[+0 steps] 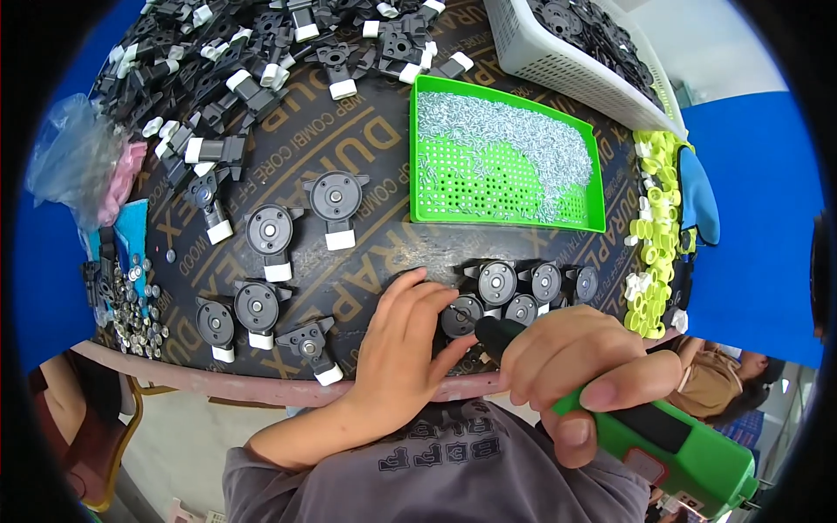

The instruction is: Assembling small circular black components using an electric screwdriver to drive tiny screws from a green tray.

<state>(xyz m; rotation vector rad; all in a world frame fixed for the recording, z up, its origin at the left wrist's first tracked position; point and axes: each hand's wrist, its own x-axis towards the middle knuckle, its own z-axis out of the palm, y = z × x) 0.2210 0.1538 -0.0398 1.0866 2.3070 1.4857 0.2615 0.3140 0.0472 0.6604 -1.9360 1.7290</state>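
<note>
A worker's right hand (602, 362) was wrapped firmly around a green power screwdriver (697, 458) at a dark table (375, 240), its black nose (495, 336) pointed at a black wheel (460, 317) near the front edge. Whether the bit touched the wheel could not be told. The left hand (403, 327) lay just to the left of that wheel, fingers and thumb apart around its side; whether they pinched it was unclear. The wheel sat at the left end of a tight cluster of similar wheels (497, 281), in front of a green tray (506, 222) partly covered with silver screws (558, 152).

On the left half of the table, four more wheels with white ends (335, 199) lay spaced out, near a jumbled pile of black parts (253, 87) that spread toward the far side. Small round metal pieces (144, 314) were scattered by the left edge, below a clear plastic bag (70, 166). A white basket (567, 74) full of black parts stood at the far right, with yellow-green rings (649, 261) heaped nearer the worker.
</note>
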